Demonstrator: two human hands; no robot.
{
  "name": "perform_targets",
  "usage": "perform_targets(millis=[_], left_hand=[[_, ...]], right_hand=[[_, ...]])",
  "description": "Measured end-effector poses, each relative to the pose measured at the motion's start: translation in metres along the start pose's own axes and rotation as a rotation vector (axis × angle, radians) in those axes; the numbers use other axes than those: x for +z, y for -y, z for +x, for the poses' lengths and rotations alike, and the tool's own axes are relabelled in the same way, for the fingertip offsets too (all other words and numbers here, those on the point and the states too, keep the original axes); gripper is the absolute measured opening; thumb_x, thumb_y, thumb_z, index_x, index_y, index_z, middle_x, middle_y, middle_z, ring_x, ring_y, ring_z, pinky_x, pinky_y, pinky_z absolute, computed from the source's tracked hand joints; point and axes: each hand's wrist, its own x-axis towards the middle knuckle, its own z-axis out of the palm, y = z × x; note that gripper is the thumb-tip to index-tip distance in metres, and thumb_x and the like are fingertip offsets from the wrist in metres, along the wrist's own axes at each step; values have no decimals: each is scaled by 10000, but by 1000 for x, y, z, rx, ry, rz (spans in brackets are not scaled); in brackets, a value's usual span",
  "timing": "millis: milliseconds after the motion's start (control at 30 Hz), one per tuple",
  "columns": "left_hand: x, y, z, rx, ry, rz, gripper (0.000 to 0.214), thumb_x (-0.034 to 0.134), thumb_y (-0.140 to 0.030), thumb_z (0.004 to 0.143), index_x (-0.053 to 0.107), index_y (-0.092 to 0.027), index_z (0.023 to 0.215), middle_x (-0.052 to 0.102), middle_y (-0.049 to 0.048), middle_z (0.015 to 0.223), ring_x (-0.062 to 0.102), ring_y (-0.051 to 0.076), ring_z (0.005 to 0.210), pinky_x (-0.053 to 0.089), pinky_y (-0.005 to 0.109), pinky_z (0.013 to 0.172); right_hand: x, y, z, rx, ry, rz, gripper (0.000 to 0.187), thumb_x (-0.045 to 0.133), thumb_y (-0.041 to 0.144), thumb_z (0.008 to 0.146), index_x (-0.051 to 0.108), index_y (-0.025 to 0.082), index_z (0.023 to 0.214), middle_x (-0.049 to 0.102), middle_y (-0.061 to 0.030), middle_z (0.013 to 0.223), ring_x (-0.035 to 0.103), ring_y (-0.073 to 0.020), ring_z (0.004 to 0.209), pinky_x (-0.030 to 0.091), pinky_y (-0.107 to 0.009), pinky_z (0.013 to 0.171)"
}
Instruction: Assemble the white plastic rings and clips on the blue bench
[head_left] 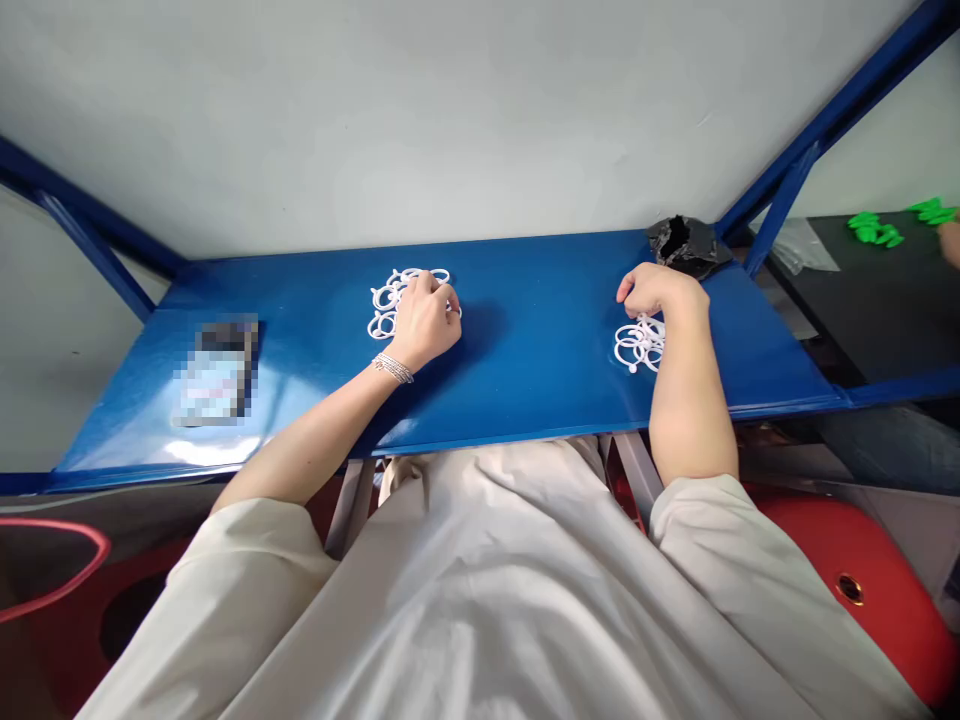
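My left hand rests on a pile of several white plastic rings on the blue table, fingers curled over the rings at its right side. My right hand is curled above a second, smaller pile of white rings near the table's right end. What the fingers of either hand grip is hidden under the knuckles. A beaded bracelet is on my left wrist.
A black crumpled bag lies at the back right corner. A blurred flat object sits on the table's left. Beyond the right frame, green pieces lie on a dark surface near another person's hand. A red stool stands below right.
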Motion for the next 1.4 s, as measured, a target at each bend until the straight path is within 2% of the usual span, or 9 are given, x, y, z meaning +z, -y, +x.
perform_targets(millis=[233,433,667,733,867,1000,1200,1300,1400], left_hand=[[-3,-4,1,2,38,-13,174,599,-68,775,695,-180,869,537,126,966,584,323,987,515,512,905],[-5,-7,0,27,52,-24,175,590,-45,762,674,-183,833,536,125,962,566,311,969,504,500,900],[-7,-9,1,19,61,-15,165,589,-47,760,657,-187,815,526,118,944,565,304,956,511,487,885],[-7,-10,1,13,66,-18,160,591,-53,761,659,-186,819,529,121,948,567,304,960,511,484,882],[-7,-11,0,22,54,-16,154,598,-63,755,663,-187,819,537,118,939,567,298,942,514,472,856],[-6,-10,0,32,36,-28,145,595,-69,756,656,-191,804,541,118,934,566,297,929,515,469,844],[-5,-9,0,55,38,-82,158,605,-76,752,668,-203,822,547,115,931,571,308,944,514,492,872],[-5,-11,0,62,42,-89,161,605,-75,763,671,-201,838,555,114,931,576,308,950,513,487,878],[-6,-12,0,76,42,-85,152,595,-76,797,665,-201,850,561,110,921,579,298,938,512,471,877]], right_hand=[[-3,-8,-1,-54,-108,48,361,843,117,605,797,227,946,748,-19,816,710,-217,735,557,-278,601],[-2,-15,-1,-23,76,158,267,925,229,642,761,212,853,739,-44,802,732,-227,684,605,-323,604],[0,-8,0,-83,98,180,311,862,117,649,766,229,924,754,-7,792,735,-195,683,590,-282,645],[-2,-6,-5,-107,42,162,327,820,79,657,768,225,945,755,0,777,732,-191,706,576,-263,647],[-5,-1,-16,-146,-160,135,363,741,2,650,774,221,937,778,-1,843,728,-199,793,575,-264,689],[-4,-1,-18,-212,-320,203,371,670,-26,705,780,208,970,792,-32,973,740,-231,930,603,-319,845],[-1,9,-25,-368,-597,333,325,598,28,821,791,190,1026,787,-97,1030,741,-303,1037,573,-415,1042],[1,21,-33,-357,-699,369,349,588,84,868,776,187,1143,765,-132,1149,715,-330,1123,574,-457,1049],[8,36,-35,-364,-728,450,346,586,158,910,741,188,1217,721,-163,1219,688,-353,1189,599,-458,978]])
